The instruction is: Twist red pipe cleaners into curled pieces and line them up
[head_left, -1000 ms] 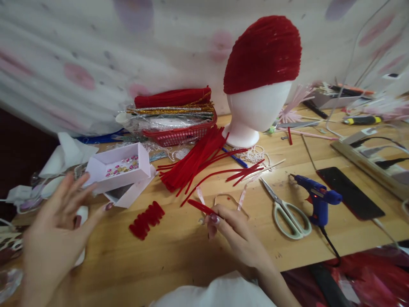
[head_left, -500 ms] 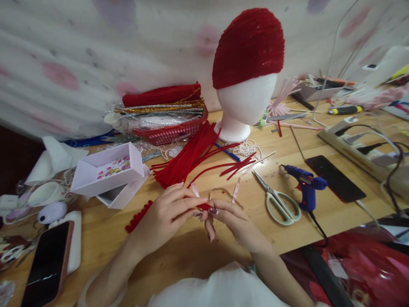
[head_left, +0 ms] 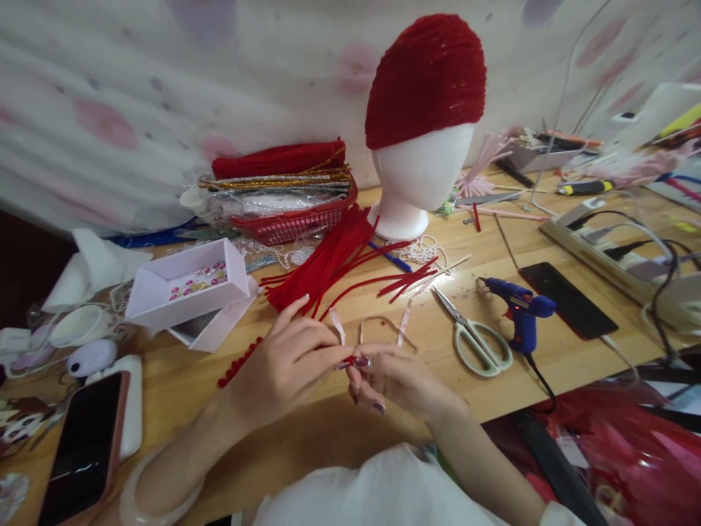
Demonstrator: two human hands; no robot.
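Observation:
My left hand [head_left: 296, 359] and my right hand [head_left: 397, 376] meet above the front of the table. Both pinch a small piece of red chenille stem [head_left: 348, 360], mostly hidden by the fingertips. On the table beside my left hand lies a wavy, coiled red chenille piece [head_left: 239, 363], partly covered by the hand. Just beyond, a loose bundle of red chenille stems [head_left: 328, 263] is spread out. A printed measuring tape [head_left: 404, 325] curls behind my fingers.
Scissors [head_left: 482, 347] and a blue glue gun [head_left: 520, 307] lie at right, near a black phone [head_left: 569, 299]. A white foam head [head_left: 419, 175] wearing a red cap [head_left: 427, 84] stands behind. A red basket [head_left: 296, 223], a white box [head_left: 186, 310] and another phone [head_left: 85, 449] are at left.
My fingertips have drawn closer over the red chenille stem, hiding more of it. My left index finger has lifted and stretched away from the others. The view has shifted slightly.

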